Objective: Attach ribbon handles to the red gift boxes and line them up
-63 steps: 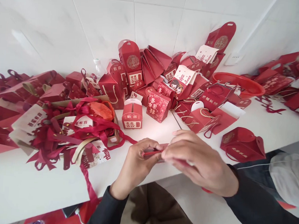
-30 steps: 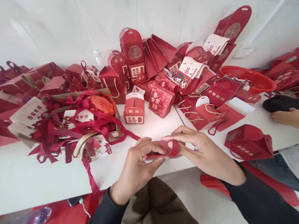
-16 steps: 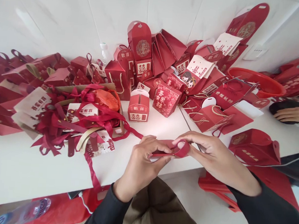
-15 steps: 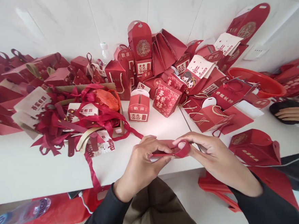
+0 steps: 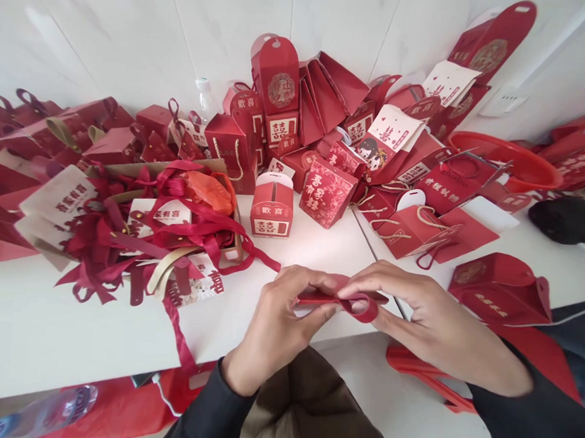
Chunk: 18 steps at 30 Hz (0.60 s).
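Observation:
Over the table's front edge, my left hand is closed on a flat red card piece, thumb and fingers pinching its edge. A dark red ribbon curls into a loop at the right side of that piece. My right hand pinches near the base of the ribbon loop, its fingertips almost touching my left fingertips. How the ribbon joins the card is hidden by my fingers. Beyond the hands stand a small red gift box and a red patterned gift box.
At left, a cardboard box overflows with red ribbons and tags. Piles of red gift boxes line the wall. A red basin and a black object are at right. Below are a red stool and a plastic bottle.
My right fingers have shifted from gripping the loop's outer side to pinching nearer its base; the loop has moved slightly right and down. Another person's hand has left the black object.

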Tool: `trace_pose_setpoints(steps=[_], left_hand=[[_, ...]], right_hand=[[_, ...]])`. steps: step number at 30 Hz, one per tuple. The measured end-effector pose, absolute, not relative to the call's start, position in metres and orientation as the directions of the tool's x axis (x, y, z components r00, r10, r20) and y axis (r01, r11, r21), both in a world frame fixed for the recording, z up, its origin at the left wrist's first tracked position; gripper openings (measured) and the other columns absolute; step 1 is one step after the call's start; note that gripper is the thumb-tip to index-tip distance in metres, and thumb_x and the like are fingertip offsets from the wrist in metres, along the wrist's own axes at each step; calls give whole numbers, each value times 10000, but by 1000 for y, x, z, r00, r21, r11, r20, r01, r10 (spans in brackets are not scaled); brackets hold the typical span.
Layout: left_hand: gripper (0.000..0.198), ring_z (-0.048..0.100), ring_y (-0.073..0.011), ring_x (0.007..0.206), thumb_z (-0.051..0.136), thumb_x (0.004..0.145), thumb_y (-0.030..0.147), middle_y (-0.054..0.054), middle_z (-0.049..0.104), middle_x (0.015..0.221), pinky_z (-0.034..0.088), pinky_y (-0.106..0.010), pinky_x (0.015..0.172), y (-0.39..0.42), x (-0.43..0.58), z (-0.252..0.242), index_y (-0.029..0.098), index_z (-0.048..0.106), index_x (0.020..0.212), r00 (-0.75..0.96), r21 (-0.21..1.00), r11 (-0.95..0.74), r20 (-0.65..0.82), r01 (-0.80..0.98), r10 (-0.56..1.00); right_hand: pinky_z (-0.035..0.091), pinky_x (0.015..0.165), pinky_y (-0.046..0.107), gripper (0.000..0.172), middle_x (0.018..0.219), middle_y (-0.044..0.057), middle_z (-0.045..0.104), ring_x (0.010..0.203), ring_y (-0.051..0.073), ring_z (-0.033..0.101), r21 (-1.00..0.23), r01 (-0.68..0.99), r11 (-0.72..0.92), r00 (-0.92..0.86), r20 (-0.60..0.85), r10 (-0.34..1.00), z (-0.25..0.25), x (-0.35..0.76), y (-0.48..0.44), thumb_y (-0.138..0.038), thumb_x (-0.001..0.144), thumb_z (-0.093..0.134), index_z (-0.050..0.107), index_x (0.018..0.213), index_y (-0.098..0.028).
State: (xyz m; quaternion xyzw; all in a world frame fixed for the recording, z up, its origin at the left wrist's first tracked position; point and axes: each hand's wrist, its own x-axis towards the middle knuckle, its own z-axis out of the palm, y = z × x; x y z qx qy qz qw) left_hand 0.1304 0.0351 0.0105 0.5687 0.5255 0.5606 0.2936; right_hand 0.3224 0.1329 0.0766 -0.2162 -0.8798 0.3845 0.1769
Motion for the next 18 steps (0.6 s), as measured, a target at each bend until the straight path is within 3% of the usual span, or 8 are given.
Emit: trace_pose_setpoints(steps=[4, 18], left_hand=[[46, 676, -169, 832, 738, 902, 185, -20, 756, 884, 524, -310, 826, 38, 130, 12, 218, 712, 922, -152, 867, -357, 428, 348, 891], [74, 634, -149, 793, 744, 896, 169, 7, 748, 839, 481, -324, 864, 37, 131, 12, 210, 683, 887, -151, 828, -384, 476, 408, 866]], right_hand=[[567, 886, 297, 197, 1126, 17, 708, 1032, 214, 679, -732, 280, 620, -817, 157, 555, 74, 327, 131, -236, 987, 637, 676, 1171, -297], [519, 864, 307, 211, 1082, 8, 663, 984, 197, 630, -743, 259, 617, -827, 160, 540, 67, 328, 131, -191, 972, 624, 664, 1155, -287]])
